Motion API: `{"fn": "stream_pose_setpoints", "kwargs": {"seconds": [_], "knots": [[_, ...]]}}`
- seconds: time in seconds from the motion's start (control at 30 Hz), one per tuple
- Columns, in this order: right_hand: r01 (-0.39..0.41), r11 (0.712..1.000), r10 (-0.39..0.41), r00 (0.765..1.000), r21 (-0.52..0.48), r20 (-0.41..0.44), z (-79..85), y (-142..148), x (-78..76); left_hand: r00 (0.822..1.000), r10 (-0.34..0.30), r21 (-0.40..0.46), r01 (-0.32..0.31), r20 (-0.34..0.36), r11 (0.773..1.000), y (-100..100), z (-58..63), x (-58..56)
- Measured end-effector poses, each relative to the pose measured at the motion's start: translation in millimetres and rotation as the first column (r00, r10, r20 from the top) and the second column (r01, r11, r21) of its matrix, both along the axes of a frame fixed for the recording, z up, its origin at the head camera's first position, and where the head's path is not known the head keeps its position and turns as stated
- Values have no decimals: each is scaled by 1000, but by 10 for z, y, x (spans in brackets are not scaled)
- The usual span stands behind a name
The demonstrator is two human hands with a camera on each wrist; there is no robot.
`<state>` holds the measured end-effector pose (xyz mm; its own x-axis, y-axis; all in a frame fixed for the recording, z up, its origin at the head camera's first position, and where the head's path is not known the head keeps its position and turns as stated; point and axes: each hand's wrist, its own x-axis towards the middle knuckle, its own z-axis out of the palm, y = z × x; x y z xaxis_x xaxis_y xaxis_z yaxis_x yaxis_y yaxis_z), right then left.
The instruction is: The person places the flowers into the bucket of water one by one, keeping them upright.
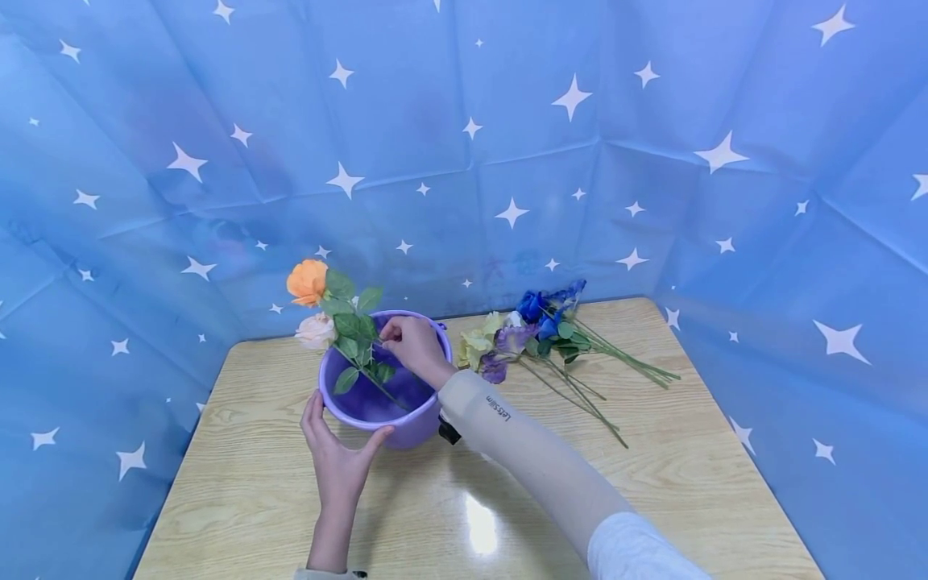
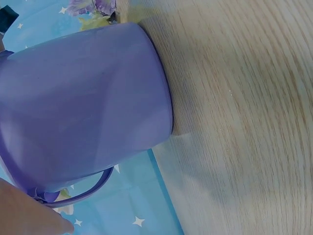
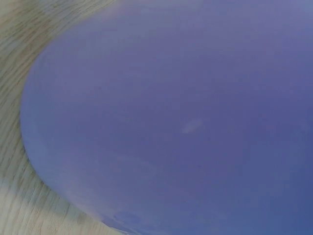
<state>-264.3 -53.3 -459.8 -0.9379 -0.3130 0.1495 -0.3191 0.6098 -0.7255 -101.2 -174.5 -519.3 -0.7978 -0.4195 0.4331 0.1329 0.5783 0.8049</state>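
Observation:
A purple bucket (image 1: 417, 428) stands on the table. Leaning out over its left rim are an orange rose (image 1: 308, 282) and a pale pink rose (image 1: 316, 331), their leafy stems running down inside. My left hand (image 1: 339, 463) holds the bucket at the near left, fingers along its left side and thumb at the front rim. Over the bucket's opening, my right hand (image 1: 416, 346) has bent fingers pinching at the green leaves of a rose. In the right wrist view, the bucket's wall (image 3: 171, 122) fills most of the picture.
To the bucket's right lie blue roses (image 1: 532, 306) with long green stems, beside purple flowers (image 1: 513, 338) and yellowish flowers (image 1: 476, 342). A thin purple handle (image 2: 88, 193) hangs at the bucket's side. Behind the wooden table (image 1: 239, 483) hangs a blue star-patterned cloth (image 1: 406, 121).

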Motion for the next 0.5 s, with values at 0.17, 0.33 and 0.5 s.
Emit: {"fn": "stream_pose_setpoints", "kwargs": {"seconds": [0.17,0.33,0.5], "knots": [[-5,1000,5,1000,-14,-4,6,4,2,1000,0,-7,0,-15,1000,-2,-7,-2],[-12,999,11,1000,-36,-7,12,8,5,1000,-1,-14,0,-25,1000,2,-6,0],[-11,999,11,1000,-53,-6,10,7,3,1000,-1,-21,1,-29,1000,3,-2,2]]}}
